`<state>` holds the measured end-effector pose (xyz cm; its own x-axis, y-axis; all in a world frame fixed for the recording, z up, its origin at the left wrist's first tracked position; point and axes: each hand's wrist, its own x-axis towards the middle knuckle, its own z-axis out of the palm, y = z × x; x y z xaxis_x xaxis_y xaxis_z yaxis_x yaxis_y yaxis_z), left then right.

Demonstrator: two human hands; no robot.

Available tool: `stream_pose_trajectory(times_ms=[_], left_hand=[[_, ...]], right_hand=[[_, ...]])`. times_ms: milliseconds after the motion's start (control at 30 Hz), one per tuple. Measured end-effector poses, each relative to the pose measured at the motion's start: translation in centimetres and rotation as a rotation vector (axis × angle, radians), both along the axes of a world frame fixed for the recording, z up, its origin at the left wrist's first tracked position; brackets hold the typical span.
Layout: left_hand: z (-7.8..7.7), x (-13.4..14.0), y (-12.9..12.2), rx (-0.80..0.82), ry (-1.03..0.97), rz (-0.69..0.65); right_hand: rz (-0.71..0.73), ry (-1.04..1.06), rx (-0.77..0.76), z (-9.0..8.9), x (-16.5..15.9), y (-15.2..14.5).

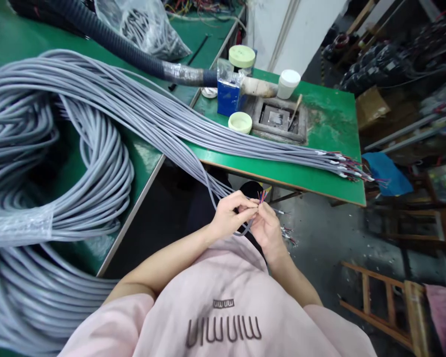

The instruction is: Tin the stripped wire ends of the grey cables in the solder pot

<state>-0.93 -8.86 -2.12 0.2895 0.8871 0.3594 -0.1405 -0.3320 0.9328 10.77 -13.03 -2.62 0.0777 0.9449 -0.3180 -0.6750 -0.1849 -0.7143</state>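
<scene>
My left hand (232,214) and my right hand (266,227) meet in front of my chest, both closed on the stripped end of a grey cable (210,191). Thin coloured wires (262,196) fan up between my fingertips. The cable loops below my hands and runs back to the left into a bundle. More grey cables (223,139) lie across the green tables, their stripped ends (351,166) resting near the right table's edge. A few other loose cable ends (289,234) hang beyond my right hand. My fingers hide the exact grip.
Large coils of grey cable (107,163) fill the left table. On the right table stand a square pot (278,119) with a stick, a blue box (228,97), a white cup (289,83) and a pale lid (240,122). A black hose (134,54) crosses behind. A wooden stool (379,292) stands lower right.
</scene>
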Motion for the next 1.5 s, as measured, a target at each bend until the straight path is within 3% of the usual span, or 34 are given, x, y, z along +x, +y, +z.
stream_pose_trajectory(times_ms=[133,267,433,633,800,1067,1300,1500], left_hand=[[0.3,1.1,-0.4,-0.610,-0.270,-0.071],[0.7,1.6,0.1,-0.789,-0.407,-0.125],[1.0,1.3,1.3,-0.784,-0.437,-0.050],[0.2,0.5,1.9,-0.732,-0.405,-0.003],[0.0,0.0,2.5,-0.711,-0.375,0.004],[1.7,0.2,6.1,-0.656,-0.455,0.033],[2.2,0.1,8.2,-0.676,-0.515,-0.024],[1.3,-2.8,9.8,-0.708,-0.369,-0.231]], right_hand=[[-0.138,-0.070,0.026,-0.2,-0.6,0.6],[-0.258,-0.309,0.183,-0.6,-0.1,1.2],[-0.266,-0.626,0.378,-0.9,1.5,1.7],[-0.148,-0.899,0.359,-0.2,2.1,2.6],[-0.126,-0.903,0.394,0.7,2.0,4.1],[-0.067,-0.974,0.431,4.9,1.8,8.4],[-0.093,-0.950,0.506,5.8,1.0,11.7],[-0.350,-0.995,0.436,6.5,4.2,13.1]])
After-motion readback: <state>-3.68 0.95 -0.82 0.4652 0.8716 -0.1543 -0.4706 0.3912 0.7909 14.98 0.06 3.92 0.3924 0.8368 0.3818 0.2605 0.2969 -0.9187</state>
